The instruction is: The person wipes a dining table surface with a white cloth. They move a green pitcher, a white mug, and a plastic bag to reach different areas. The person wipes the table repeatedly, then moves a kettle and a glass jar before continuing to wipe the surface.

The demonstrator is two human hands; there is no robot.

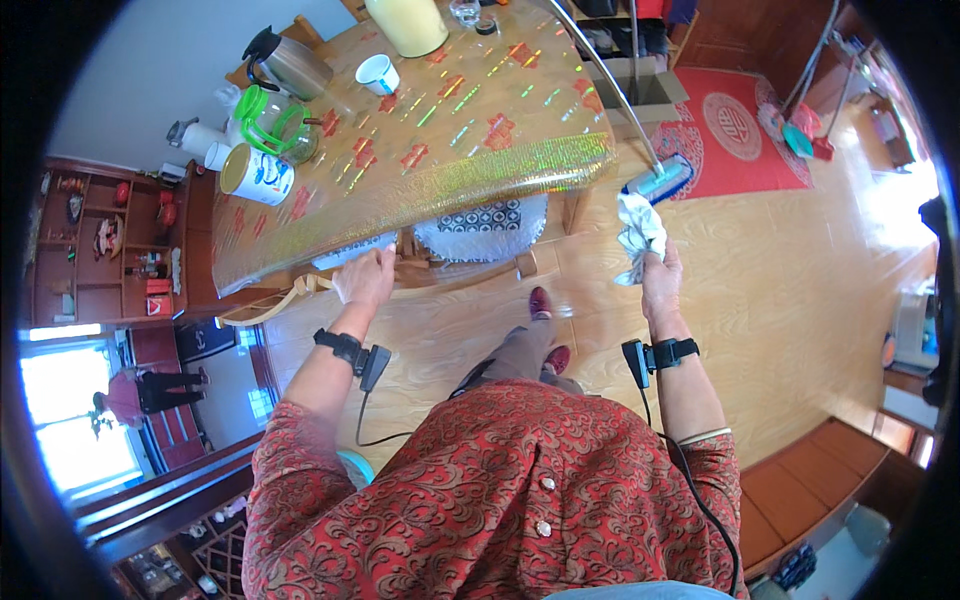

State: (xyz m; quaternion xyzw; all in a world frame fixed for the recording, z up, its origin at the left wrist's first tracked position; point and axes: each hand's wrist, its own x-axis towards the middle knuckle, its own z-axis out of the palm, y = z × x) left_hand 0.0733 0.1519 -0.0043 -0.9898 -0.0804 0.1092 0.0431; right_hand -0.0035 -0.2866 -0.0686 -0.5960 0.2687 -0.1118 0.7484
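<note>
My right hand (663,279) is closed on a crumpled white cloth (641,229), held over the wooden floor. Just beyond the cloth, a floor brush head (658,180) with blue bristles sits at the end of a metal pole (611,75) that leans by the table corner. My left hand (366,276) is at the near edge of the table (480,97), beside a wooden chair's curved rail (285,302); whether its fingers grip anything is unclear. A clear plastic cover with a glittery border (450,180) and red flower shapes lies over the table. Patterned seat cushions (480,225) show beneath the edge.
On the table stand a steel jug (289,64), a green-lidded glass pitcher (259,112), a tin can (257,174), a white cup (377,74) and a yellow container (409,26). A red mat (739,131) and brooms lie right. Another person (142,394) stands far left.
</note>
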